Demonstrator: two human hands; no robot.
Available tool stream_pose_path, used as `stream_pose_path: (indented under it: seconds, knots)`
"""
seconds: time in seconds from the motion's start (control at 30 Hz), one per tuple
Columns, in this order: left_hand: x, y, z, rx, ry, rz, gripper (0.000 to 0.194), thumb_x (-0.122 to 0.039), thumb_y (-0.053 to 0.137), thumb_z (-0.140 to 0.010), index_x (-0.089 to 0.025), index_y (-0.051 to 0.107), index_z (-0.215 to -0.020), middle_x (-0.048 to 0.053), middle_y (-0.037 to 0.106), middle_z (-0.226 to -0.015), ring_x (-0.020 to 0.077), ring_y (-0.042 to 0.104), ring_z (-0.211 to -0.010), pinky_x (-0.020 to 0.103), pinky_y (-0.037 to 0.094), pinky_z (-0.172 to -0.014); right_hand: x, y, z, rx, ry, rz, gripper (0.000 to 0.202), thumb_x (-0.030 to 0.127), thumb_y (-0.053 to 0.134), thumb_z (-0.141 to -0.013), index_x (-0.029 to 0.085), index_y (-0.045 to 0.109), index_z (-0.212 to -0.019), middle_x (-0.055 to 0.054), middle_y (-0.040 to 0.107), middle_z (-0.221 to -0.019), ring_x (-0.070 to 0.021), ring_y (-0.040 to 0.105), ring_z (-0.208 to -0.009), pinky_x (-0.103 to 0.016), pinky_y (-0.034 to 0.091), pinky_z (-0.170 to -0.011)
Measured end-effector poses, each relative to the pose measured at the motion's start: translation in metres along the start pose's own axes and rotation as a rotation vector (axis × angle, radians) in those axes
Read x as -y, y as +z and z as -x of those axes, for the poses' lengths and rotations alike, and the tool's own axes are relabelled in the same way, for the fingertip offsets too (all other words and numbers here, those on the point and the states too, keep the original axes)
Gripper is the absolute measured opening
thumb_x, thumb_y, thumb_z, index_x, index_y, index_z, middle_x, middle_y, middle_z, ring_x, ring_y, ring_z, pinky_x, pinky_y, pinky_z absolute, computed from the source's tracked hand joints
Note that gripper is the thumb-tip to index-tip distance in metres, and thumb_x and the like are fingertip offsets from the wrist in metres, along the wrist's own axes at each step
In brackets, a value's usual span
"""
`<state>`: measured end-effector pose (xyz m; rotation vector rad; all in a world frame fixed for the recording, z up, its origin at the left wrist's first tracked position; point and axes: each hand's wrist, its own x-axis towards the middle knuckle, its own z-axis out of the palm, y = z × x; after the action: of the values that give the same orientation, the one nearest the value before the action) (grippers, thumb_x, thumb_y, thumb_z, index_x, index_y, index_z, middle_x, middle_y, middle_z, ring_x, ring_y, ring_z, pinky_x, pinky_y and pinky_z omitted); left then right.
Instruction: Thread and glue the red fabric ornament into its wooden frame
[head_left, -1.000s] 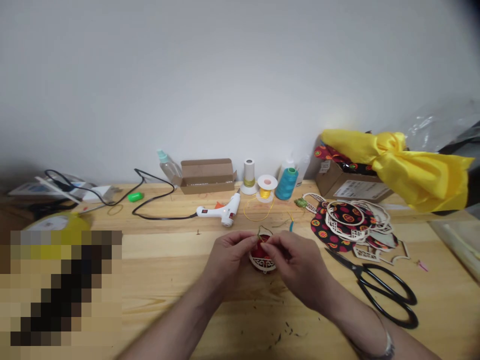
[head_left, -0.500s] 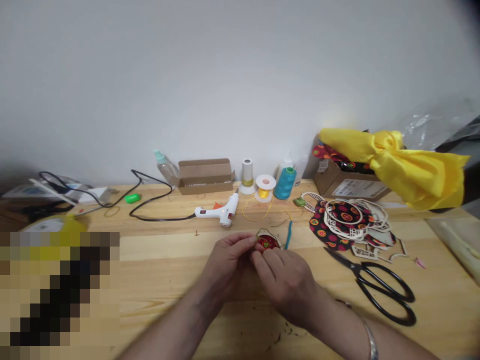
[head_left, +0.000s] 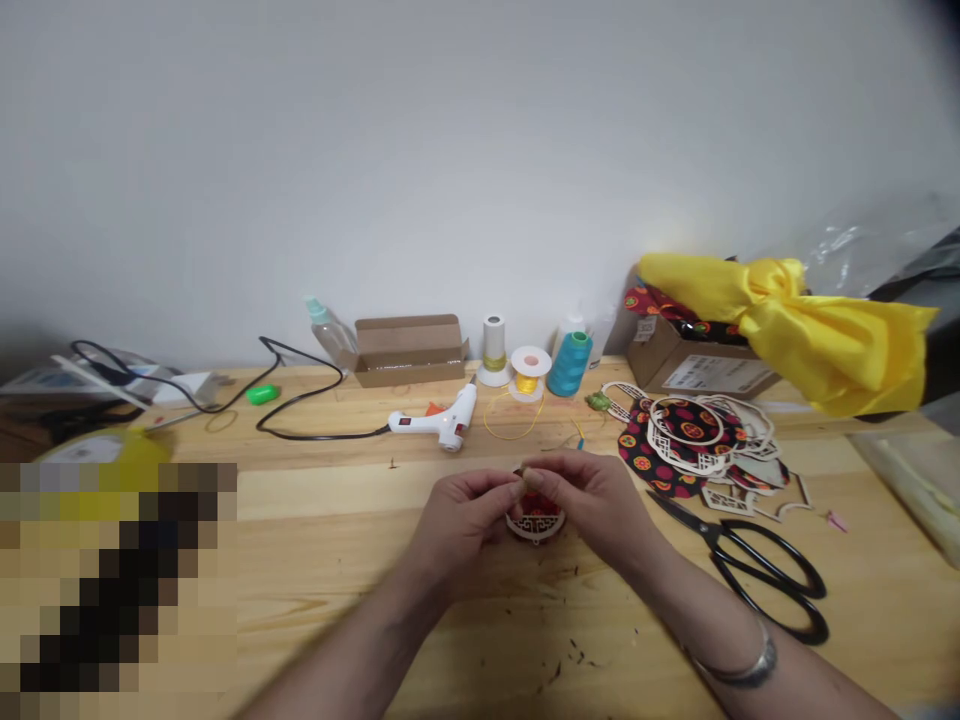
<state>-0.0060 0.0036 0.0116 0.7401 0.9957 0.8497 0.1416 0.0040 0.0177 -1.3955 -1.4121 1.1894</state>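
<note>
Pinching the ornament (head_left: 535,526) at its top, the left hand (head_left: 459,522) and right hand (head_left: 609,505) nearly met; the glue gun (head_left: 436,424) lay beyond.

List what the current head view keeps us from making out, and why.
In the head view:
- Upper part of the round red piece: behind the left hand and right hand.
- Anything pinched there: too small, covered by the same hands.
- Writing on the box label: too small.
- Lower-left corner: pixelated.
</note>
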Motion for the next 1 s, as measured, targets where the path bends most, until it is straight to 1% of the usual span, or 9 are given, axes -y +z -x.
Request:
stream_pose_path:
  seconds: [0.1,0.27,0.43,0.57,0.63,0.73,0.83,0.9,1.0]
  knots:
    - [0.002,0.001,0.001,0.012,-0.006,-0.049,0.018,-0.030,0.069,-0.062,-0.013,0.069,-0.066,-0.002,0.054,-0.050,0.0057,0.038,-0.043,0.020,0.025,-0.044,0.000,0.002,-0.001,0.005,0.072,-0.145,0.016,0.030,0.062,-0.068,0.014,0.062,-0.070,-0.002,0.064,-0.066,-0.0134,0.056,-0.059,-0.025,0.045,-0.056]
    - [0.004,0.003,0.002,0.075,0.014,-0.069,0.015,-0.029,0.066,-0.065,-0.014,0.068,-0.065,0.000,0.057,-0.055,0.0104,0.046,-0.053,0.023,0.032,-0.053,-0.001,0.005,0.000,0.024,0.012,-0.161,0.013,0.028,0.055,-0.073,0.016,0.055,-0.066,0.002,0.055,-0.060,-0.0101,0.049,-0.054,-0.022,0.040,-0.052]
    - [0.005,0.004,0.002,0.041,0.055,-0.123,0.016,-0.029,0.066,-0.065,-0.013,0.068,-0.063,-0.003,0.052,-0.050,0.0069,0.038,-0.047,0.021,0.026,-0.048,-0.009,0.006,-0.002,-0.047,-0.054,-0.036,0.016,0.028,0.052,-0.077,0.017,0.052,-0.065,0.003,0.051,-0.057,-0.0101,0.046,-0.052,-0.020,0.037,-0.049]
    - [0.006,0.004,0.001,-0.013,0.032,-0.101,0.017,-0.030,0.067,-0.063,-0.013,0.068,-0.063,-0.001,0.055,-0.051,0.0072,0.039,-0.046,0.021,0.026,-0.048,-0.008,-0.002,-0.004,-0.089,-0.095,0.148,0.033,0.037,0.041,-0.084,0.018,0.050,-0.060,0.002,0.049,-0.053,-0.0111,0.044,-0.051,-0.022,0.035,-0.049]
    - [0.006,0.003,0.000,-0.036,0.036,-0.084,0.016,-0.030,0.068,-0.062,-0.013,0.068,-0.064,-0.001,0.055,-0.051,0.0074,0.040,-0.046,0.021,0.028,-0.048,-0.006,-0.006,-0.005,-0.106,-0.122,0.247,0.039,0.040,0.039,-0.085,0.018,0.048,-0.055,0.002,0.047,-0.051,-0.0113,0.043,-0.050,-0.022,0.034,-0.049]
    - [0.005,0.001,-0.001,-0.034,0.045,-0.043,0.016,-0.029,0.068,-0.062,-0.013,0.068,-0.065,-0.001,0.055,-0.051,0.0073,0.040,-0.046,0.021,0.028,-0.048,-0.004,-0.008,-0.004,-0.016,-0.126,0.250,0.042,0.042,0.040,-0.084,0.016,0.052,-0.054,0.001,0.050,-0.052,-0.0116,0.045,-0.051,-0.022,0.034,-0.050]
    - [0.003,0.001,-0.001,-0.024,0.046,-0.032,0.017,-0.029,0.069,-0.063,-0.013,0.068,-0.066,-0.002,0.055,-0.051,0.0071,0.040,-0.046,0.021,0.028,-0.047,-0.005,-0.004,-0.003,0.166,-0.060,0.058,0.042,0.044,0.039,-0.084,0.015,0.060,-0.062,0.000,0.057,-0.057,-0.0123,0.050,-0.055,-0.022,0.037,-0.052]
    - [0.003,0.001,0.000,-0.018,0.051,-0.049,0.016,-0.029,0.068,-0.063,-0.013,0.068,-0.066,-0.001,0.056,-0.052,0.0079,0.042,-0.048,0.021,0.030,-0.049,-0.006,-0.001,-0.003,0.251,0.021,-0.086,0.041,0.045,0.041,-0.083,0.015,0.063,-0.065,-0.001,0.059,-0.059,-0.0126,0.052,-0.056,-0.023,0.039,-0.053]
    - [0.003,0.002,0.001,0.008,0.060,-0.070,0.013,-0.026,0.067,-0.065,-0.013,0.068,-0.065,0.000,0.058,-0.056,0.0095,0.046,-0.053,0.022,0.034,-0.053,-0.003,0.002,-0.002,0.248,0.148,-0.258,0.033,0.043,0.052,-0.077,0.014,0.066,-0.068,0.000,0.061,-0.058,-0.0115,0.053,-0.053,-0.023,0.041,-0.053]
